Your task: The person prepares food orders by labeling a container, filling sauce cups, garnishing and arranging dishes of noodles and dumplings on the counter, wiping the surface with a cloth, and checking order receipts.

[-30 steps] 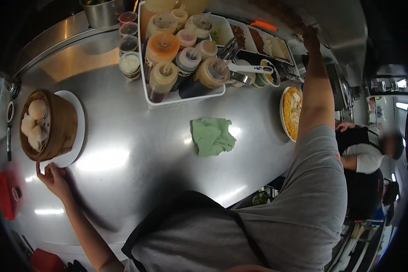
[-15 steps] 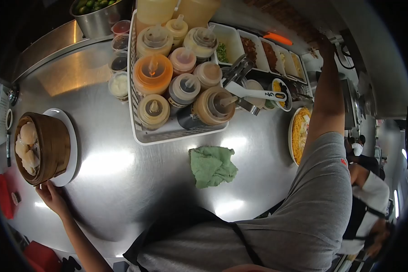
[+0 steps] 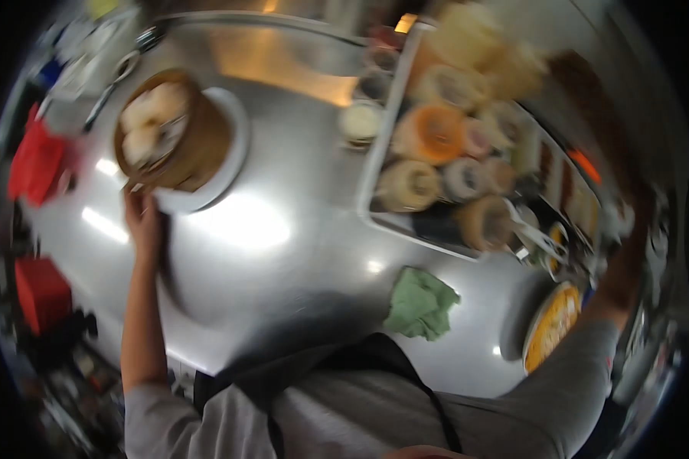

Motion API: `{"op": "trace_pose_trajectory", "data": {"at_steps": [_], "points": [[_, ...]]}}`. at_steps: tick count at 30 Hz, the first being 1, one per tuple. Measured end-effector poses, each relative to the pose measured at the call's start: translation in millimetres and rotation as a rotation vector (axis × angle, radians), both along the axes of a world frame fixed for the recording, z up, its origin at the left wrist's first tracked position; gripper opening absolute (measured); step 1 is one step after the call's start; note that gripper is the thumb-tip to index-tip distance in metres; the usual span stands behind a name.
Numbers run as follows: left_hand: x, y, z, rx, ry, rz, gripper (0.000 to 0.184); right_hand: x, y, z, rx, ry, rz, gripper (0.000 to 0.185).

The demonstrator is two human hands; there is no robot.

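Observation:
My left hand [image 3: 142, 218] is closed at the lower edge of a round bamboo steamer [image 3: 210, 145], its fingertips pressed to the rim. Pale dumplings [image 3: 151, 115] and a metal utensil lie inside the steamer, which rests tilted toward the left in this view on a white plate [image 3: 237, 126]. At the far right, my right hand [image 3: 641, 200] is raised beyond the food trays, dark and smeared by motion; whether it holds anything is hidden. Below that forearm is a dish of yellow noodles [image 3: 551, 325].
A white basket [image 3: 366, 191] of squeeze bottles stands on the steel counter [image 3: 298, 176], beside small lidded cups [image 3: 360, 122]. A crumpled green cloth [image 3: 421, 304] lies nearer me. Food trays [image 3: 582, 203] are at right, red items [image 3: 37, 164] at left.
The view has swung left, so the steamer, basket and cloth appear farther right. My left hand stays at the steamer's edge. The co-workers seen earlier at right are no longer distinguishable.

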State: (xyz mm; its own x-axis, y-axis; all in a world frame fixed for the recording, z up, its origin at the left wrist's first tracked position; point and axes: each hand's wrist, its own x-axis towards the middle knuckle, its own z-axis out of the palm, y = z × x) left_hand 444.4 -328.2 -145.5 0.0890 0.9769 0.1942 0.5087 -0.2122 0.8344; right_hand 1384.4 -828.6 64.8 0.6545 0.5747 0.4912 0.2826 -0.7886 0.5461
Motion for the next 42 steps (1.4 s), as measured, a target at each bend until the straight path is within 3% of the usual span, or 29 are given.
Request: {"op": "trace_pose_trajectory", "data": {"at_steps": [3,14,19,22,24,27,28,29,30,32,33,38,40,42], "points": [[2.9,3.1,-1.5,-0.008,-0.125,-0.018,0.027,-0.6,2.1,-2.7,0.082,0.065,0.008,0.027],[2.0,-0.3,2.8,0.007,-0.014,0.005,0.025,-61.0,-27.2,3.7,0.346,0.165,0.147,0.026],[10.0,-3.8,11.9,0.016,0.013,0.018,0.023,-158.7,-68.1,8.0,0.503,0.126,0.384,0.025],[9.7,-2.1,8.4,0.015,-0.035,-0.014,0.023,-280.5,-62.3,-1.3,0.537,-0.035,0.571,0.025],[7.3,-4.3,11.3,0.034,-0.018,-0.018,0.023,-441.9,22.4,-10.4,1.454,0.290,0.424,0.021],[9.8,-5.9,16.9,-0.042,-0.076,-0.020,0.024,-574.8,68.5,-59.7,1.158,0.457,0.603,0.028],[8.1,-4.4,15.1,-0.049,-0.077,-0.024,0.024,-616.8,101.1,-74.1,1.459,0.889,0.564,0.034],[6.1,-1.6,11.1,-0.043,-0.076,-0.034,0.025,-656.9,138.5,-88.8,1.319,1.084,0.738,0.043],[6.0,-2.0,11.9,-0.041,-0.077,-0.058,0.025,-686.9,163.3,-110.3,1.233,1.345,0.796,0.032],[6.8,-4.4,16.0,-0.016,-0.059,-0.052,0.026,-739.7,237.2,-117.3,1.380,1.760,0.525,0.008],[5.0,-3.1,14.2,-0.009,-0.071,-0.049,0.026,-743.3,262.3,-142.1,1.284,1.713,0.697,0.009],[-0.4,-13.8,30.7,-0.196,-0.321,-0.182,0.040,-728.0,359.6,-170.7,1.532,1.654,0.475,0.015],[3.0,-24.8,37.7,-0.553,-0.523,-0.174,0.053,-727.2,379.8,-177.9,1.473,1.745,0.339,0.018],[12.8,-37.1,50.7,-0.713,-0.609,-0.185,0.056,-728.5,392.6,-188.7,1.436,1.747,0.360,0.021]]}}
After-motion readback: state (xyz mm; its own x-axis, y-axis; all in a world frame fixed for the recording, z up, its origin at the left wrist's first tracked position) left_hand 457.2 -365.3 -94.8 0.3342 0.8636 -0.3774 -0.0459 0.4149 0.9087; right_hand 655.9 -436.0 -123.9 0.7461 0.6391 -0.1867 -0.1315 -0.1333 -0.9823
